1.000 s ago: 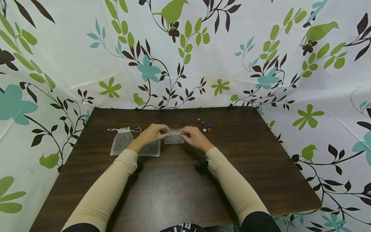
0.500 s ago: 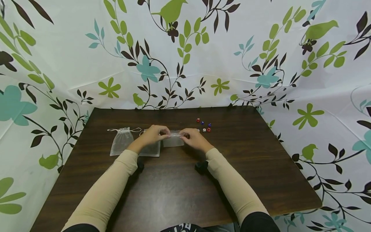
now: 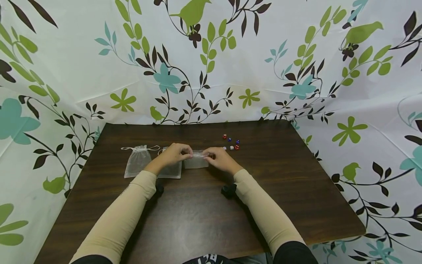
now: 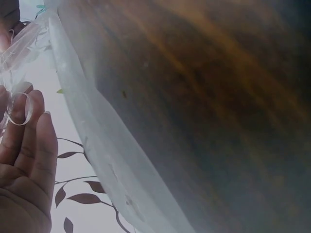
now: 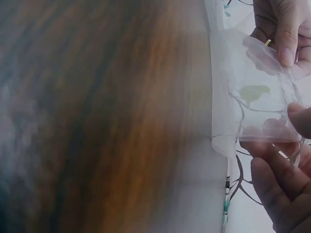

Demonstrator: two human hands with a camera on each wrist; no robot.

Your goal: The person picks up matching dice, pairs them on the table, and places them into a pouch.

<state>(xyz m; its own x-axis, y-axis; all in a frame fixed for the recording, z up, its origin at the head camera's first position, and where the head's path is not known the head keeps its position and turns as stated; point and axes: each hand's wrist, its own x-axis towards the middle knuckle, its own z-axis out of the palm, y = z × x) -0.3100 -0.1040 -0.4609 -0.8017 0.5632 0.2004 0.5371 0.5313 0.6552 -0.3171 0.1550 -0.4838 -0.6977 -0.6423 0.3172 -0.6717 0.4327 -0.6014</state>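
A small sheer white drawstring pouch [image 3: 196, 163] is stretched between both hands over the table. My left hand [image 3: 176, 153] pinches the pouch's gathered top at its left side. On the opposite side my right hand [image 3: 220, 158] pinches the same top edge between thumb and fingers. In the left wrist view a loop of white drawstring [image 4: 28, 110] hangs over the left fingers. The right wrist view shows the see-through pouch fabric [image 5: 260, 92] spanning from one hand's fingertips to the other's.
Two more sheer pouches lie left on the dark wooden table [image 3: 197, 212]: one pouch [image 3: 137, 163] with its cord spread, and another pouch [image 3: 171, 171] partly under the left hand. Several red, blue and white dice [image 3: 237, 147] sit beyond the right hand. Patterned cloth [image 3: 230, 73] hangs behind.
Both hands have come down slightly toward the body with the pouch, still gripping its top. A white die beside the right hand has come into view.
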